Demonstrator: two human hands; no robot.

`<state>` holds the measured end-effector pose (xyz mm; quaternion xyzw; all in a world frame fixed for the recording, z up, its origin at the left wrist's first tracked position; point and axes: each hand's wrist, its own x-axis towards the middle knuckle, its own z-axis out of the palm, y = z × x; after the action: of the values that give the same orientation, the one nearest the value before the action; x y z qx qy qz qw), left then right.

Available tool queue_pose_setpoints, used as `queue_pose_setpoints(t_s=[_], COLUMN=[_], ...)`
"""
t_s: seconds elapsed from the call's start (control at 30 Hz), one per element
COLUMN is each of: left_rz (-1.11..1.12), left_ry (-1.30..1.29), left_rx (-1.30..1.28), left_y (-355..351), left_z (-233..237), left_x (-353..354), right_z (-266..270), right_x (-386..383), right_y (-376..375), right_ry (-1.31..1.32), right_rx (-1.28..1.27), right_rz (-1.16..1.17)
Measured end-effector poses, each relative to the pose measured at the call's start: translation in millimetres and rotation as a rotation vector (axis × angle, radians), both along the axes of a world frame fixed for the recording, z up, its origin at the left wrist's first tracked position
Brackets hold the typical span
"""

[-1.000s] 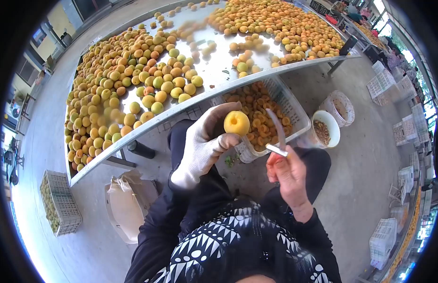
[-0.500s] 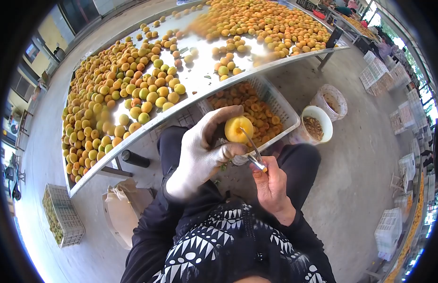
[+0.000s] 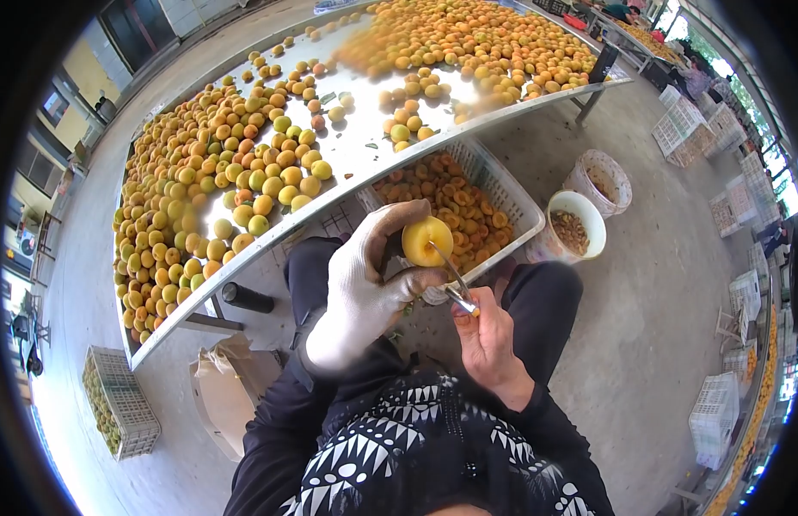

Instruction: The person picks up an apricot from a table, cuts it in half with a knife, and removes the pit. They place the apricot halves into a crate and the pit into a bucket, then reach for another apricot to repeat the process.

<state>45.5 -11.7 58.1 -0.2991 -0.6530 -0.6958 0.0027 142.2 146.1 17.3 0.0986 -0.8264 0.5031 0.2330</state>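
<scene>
My left hand (image 3: 365, 275), in a whitish work glove, grips a yellow apricot (image 3: 423, 238) between thumb and fingers. Bare, my right hand (image 3: 492, 344) is wrapped round the handle of a small knife (image 3: 462, 297) with a thin metal blade. The blade's tip meets the apricot near the dark spot on its face. Below and beyond the fruit, a white plastic crate (image 3: 521, 202) holds many halved apricots (image 3: 463, 202). Both hands are above my lap.
A metal table (image 3: 356, 185) heaped with whole apricots (image 3: 270, 163) stands ahead. Two buckets are on the right; the nearer bucket (image 3: 592, 225) contains brownish pits. On the floor at left are a fruit-filled crate (image 3: 128, 404) and a cardboard box (image 3: 223, 387). Stacked crates (image 3: 683, 125) stand far right.
The apricot and both hands have shifted slightly left in view. The knife tip stays at the fruit, and both grips are kept.
</scene>
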Motion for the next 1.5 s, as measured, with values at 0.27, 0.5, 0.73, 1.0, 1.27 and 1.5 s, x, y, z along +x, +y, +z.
queue_pose_setpoints(t_s=[0.27, 0.5, 0.73, 1.0, 1.27, 1.5], left_rz=[-0.099, 0.052, 0.102, 0.166, 0.225, 0.236], left_ry=[-0.303, -0.210, -0.140, -0.115, 0.173, -0.166], left_rx=[0.185, 0.195, 0.174, 0.077, -0.047, 0.029], left_y=[-3.1, -1.4, -2.7, -9.2, -16.2, -6.7], left_z=[9.0, 8.7, 7.8, 0.1, -9.7, -23.9], left_x=[3.6, 4.1, 7.0, 8.6, 8.8, -1.8], right_z=[-4.7, 1.1, 7.0, 2.3, -11.1, -44.3], right_x=[-0.7, -2.0, -3.8, -7.0, -13.1, -26.4], right_y=[-5.4, -13.1, -16.4, -24.6, -29.2, -29.6], right_ry=[-0.036, -0.024, -0.027, 0.027, 0.051, -0.030], right_rx=[-0.025, -0.093, -0.050, 0.046, 0.056, 0.120], right_rz=[0.012, 0.011, 0.027, -0.062, 0.003, -0.037])
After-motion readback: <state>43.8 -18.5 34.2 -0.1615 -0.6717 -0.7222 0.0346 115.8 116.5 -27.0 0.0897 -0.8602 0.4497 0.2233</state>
